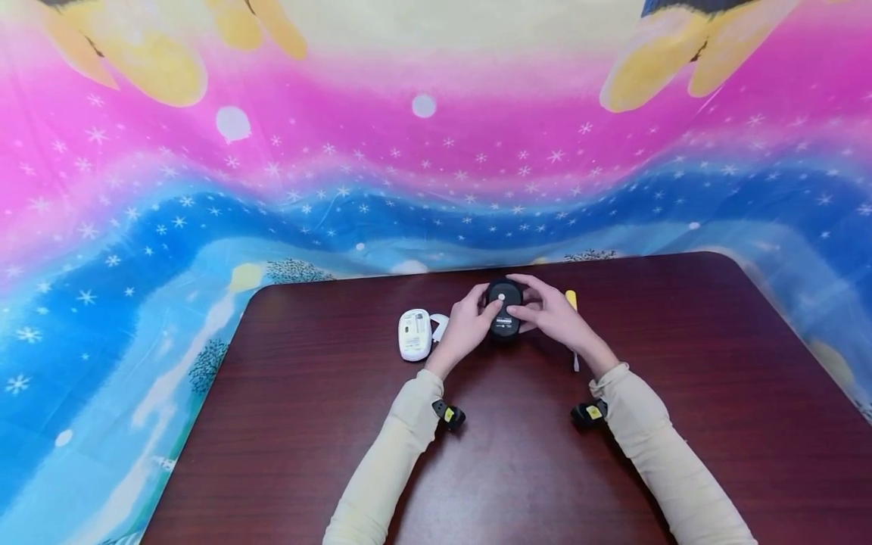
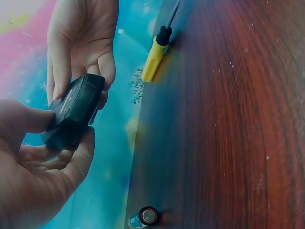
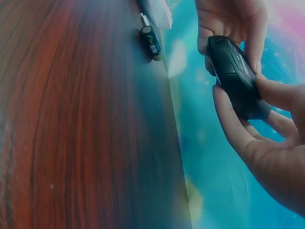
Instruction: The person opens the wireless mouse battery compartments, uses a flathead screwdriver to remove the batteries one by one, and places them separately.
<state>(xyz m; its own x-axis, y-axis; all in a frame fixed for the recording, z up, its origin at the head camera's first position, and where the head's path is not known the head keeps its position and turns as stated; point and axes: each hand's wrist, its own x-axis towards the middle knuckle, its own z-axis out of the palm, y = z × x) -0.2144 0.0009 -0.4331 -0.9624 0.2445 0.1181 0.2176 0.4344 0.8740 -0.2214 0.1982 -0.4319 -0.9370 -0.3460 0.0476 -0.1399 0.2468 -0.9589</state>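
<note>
A black computer mouse (image 1: 505, 325) is held underside up between both hands above the far part of the table. My left hand (image 1: 466, 322) grips its left side, the thumb lying on the underside. From the other side my right hand (image 1: 555, 316) holds it, its thumb also on the underside. In the left wrist view the mouse (image 2: 76, 109) is seen edge-on, with fingers below it and thumbs on top. Left of the hands lies a white mouse (image 1: 414, 335), underside up, with a loose white cover (image 1: 440, 325) beside it.
A screwdriver with a yellow handle (image 1: 571, 300) lies to the right, partly behind the right hand. A battery (image 3: 151, 44) rests near the table's far edge. Behind the wooden table (image 1: 306, 424) hangs a colourful patterned cloth (image 1: 422, 166).
</note>
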